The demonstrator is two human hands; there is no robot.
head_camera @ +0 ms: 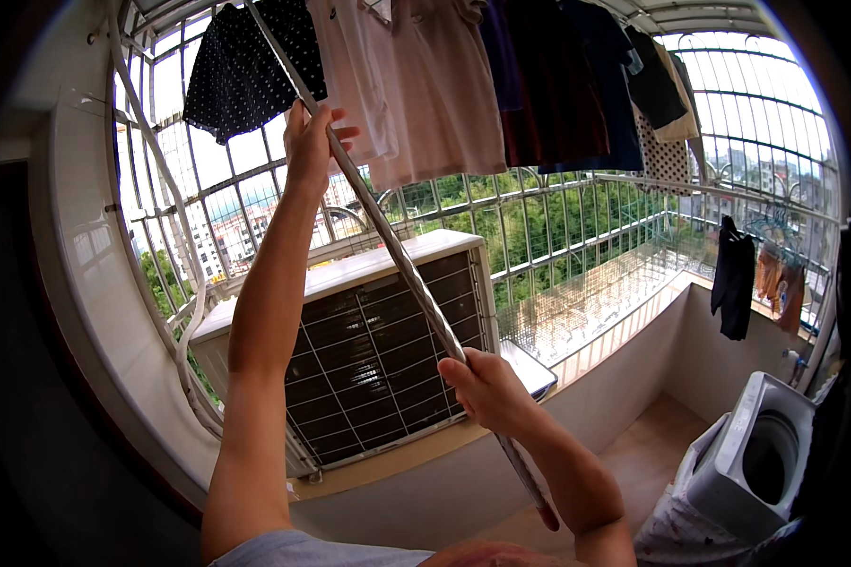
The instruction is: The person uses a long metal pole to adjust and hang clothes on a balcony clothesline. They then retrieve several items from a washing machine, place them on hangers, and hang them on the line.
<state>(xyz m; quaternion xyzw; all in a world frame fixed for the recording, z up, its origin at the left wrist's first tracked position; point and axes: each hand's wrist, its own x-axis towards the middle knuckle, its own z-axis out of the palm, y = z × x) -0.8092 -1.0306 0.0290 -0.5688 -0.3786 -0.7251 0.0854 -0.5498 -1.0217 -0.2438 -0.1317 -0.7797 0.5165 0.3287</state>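
A long metal pole (398, 251) with a spiral pattern slants from the top of the view down to a reddish end cap. Around its lower part, my right hand (495, 390) is closed. Higher up, my left hand (307, 150) holds the pole loosely, its fingers partly extended on the far side. Close to that hand hang a black polka-dot garment (248, 74) and pale pink shirts (436, 99). The pole's upper end runs in front of the black garment and out of view.
An air conditioner outdoor unit (379, 354) stands before me against the barred window guard (539, 234). Dark clothes (549, 85) hang farther right. A top-loading washing machine (759, 453) with its lid up is at the lower right. A pale hose (159, 163) runs down the left side.
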